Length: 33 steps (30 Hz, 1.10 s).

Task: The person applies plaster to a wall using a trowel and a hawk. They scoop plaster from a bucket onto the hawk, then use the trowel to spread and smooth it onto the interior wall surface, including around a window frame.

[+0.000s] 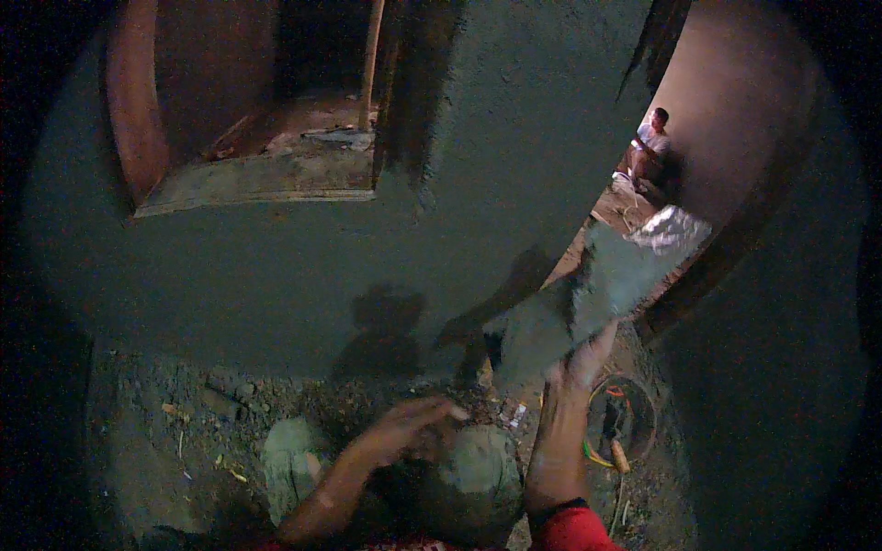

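My left hand (418, 424) is held over my green-trousered knees (478, 459), its fingers stretched out and apart with nothing seen in them. My right hand (583, 363) reaches forward at the lower end of a doorway, smeared by motion. Just beyond it is a grey, flat-looking surface (611, 275) with a ragged dark patch; whether the hand touches or holds it, I cannot tell. In front of me stands a grey-green plastered wall (276, 285), with shadows of a head and an arm on its lower part.
A window opening (266, 174) with rubble on its sill is at the upper left. Beyond the doorway a person (650, 151) sits near a whitish crumpled sheet (675, 228). A round container (643, 395), coloured cords and a wooden handle (620, 456) lie at right on the debris-strewn ground (220, 413).
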{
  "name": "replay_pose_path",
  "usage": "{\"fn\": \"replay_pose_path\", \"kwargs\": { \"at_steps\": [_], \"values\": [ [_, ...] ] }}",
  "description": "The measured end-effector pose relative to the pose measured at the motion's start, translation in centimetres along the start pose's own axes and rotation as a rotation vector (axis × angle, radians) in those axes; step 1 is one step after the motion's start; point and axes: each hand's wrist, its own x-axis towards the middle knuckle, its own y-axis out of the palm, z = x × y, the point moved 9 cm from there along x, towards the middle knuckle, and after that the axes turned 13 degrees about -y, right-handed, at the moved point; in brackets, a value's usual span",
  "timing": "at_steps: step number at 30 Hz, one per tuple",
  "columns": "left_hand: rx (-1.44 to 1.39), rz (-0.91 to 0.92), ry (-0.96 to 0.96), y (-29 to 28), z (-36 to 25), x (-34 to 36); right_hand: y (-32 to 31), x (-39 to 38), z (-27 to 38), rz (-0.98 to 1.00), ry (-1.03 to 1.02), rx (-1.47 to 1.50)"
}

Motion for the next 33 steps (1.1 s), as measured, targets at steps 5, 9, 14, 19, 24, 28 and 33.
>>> {"fn": "replay_pose_path", "kwargs": {
  "at_steps": [5,9,14,19,24,28,33],
  "values": [
    [-0.073,-0.118,0.087,-5.2,1.3,-5.4,12.2,3.2,3.4,0.302,-0.771,-0.918],
    [-0.093,-0.176,0.202,-7.1,1.5,-5.5,17.9,7.5,6.3,0.335,-1.151,-1.301],
    [-0.046,-0.235,0.172,-7.6,1.8,-4.4,21.4,13.7,16.4,-0.021,-1.389,-1.682],
    [-0.061,-0.365,0.234,-9.0,-0.4,-5.8,20.1,10.9,20.0,0.371,-1.173,-0.932],
    [0.041,-0.696,0.594,-10.8,-12.5,-13.4,15.9,8.4,13.9,0.493,-1.148,-1.185],
    [-0.035,-0.723,1.031,-8.7,-20.2,-20.0,14.3,5.4,8.6,0.912,-1.332,-1.545],
    [-0.099,-0.771,1.054,-9.9,-19.1,-19.8,17.3,7.7,7.9,0.983,-1.304,-1.78]
  ]
}}
